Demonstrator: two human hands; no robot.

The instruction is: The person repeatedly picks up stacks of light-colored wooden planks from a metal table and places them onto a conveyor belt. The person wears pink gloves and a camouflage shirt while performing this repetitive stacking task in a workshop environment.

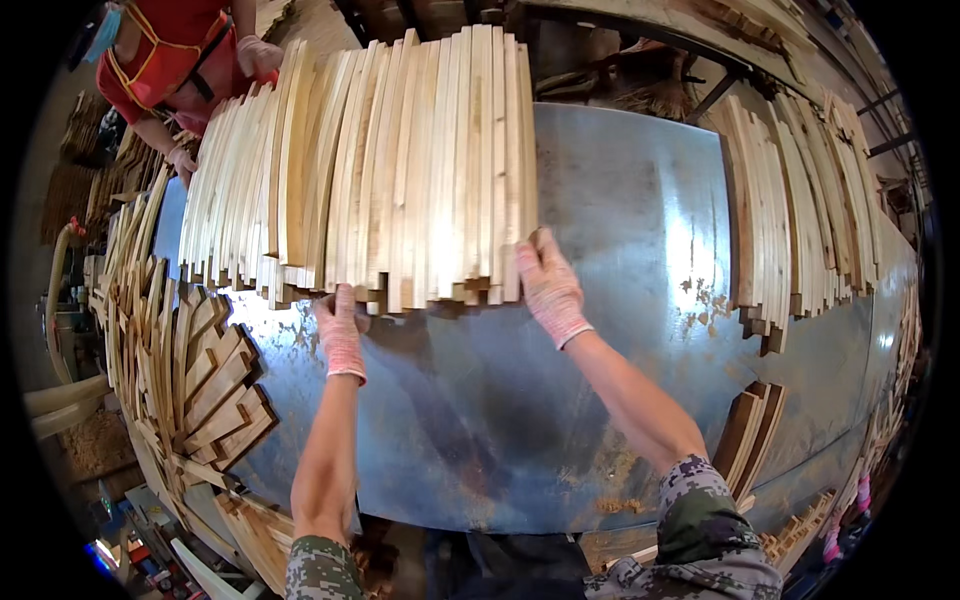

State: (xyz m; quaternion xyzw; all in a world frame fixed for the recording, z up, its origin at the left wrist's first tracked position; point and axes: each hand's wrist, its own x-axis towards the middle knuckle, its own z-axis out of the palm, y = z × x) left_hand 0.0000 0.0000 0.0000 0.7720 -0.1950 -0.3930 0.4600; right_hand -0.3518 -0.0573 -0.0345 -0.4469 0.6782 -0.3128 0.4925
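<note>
Our gloved hands, left (pixel 341 330) and right (pixel 548 285), grip the near ends of stiff, light slats (pixel 400 160); we hold the bundle's ends on the surface (pixel 600 250).

We have one view only — a head-worn fisheye looking steeply down from close above our hands (pixel 450 310), facing forward across the table (pixel 600 300) — forearms enter from the lower edge, and straight edges bow near the rim.

slats (pixel 400 170) pale tan | table (pixel 600 250) blue-grey steel, rust-spotted | sleeves (pixel 700 510) camouflage
</note>
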